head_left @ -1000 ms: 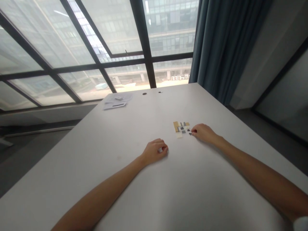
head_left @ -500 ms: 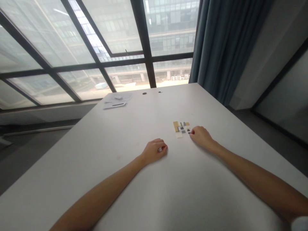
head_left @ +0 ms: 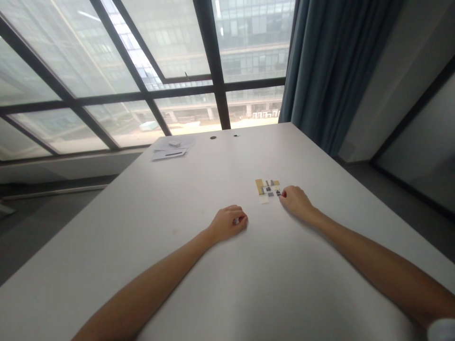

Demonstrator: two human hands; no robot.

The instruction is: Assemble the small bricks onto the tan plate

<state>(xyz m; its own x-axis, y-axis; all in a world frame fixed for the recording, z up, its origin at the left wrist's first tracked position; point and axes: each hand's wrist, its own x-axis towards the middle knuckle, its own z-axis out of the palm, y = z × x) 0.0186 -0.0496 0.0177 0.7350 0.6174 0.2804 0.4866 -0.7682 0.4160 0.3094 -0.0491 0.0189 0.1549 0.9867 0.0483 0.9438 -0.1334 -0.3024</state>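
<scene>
A patch of small pieces lies flat on the white table (head_left: 185, 199), with tan strips (head_left: 259, 185), dark grey bits (head_left: 268, 189) and a pale square (head_left: 264, 200) at its near edge. At the patch's right side, the curled fingertips of my right hand (head_left: 295, 199) pinch at a small dark piece (head_left: 278, 193). Its exact shape is too small to make out. My left hand (head_left: 228, 222) rests on the table, nearer to me and left of the patch. Its thumb and forefinger meet in a loop, with bare table showing through and nothing visible in the fingers.
Papers (head_left: 169, 148) with a dark pen-like strip lie at the far left of the table. A dark round disc (head_left: 213, 138) and a small dark item (head_left: 236, 136) sit near the far edge. Beyond are windows and a blue curtain (head_left: 320, 71).
The dark piece at my right fingertips has shifted slightly away from me, up against the small dark bits beside it. My left hand stays put.
</scene>
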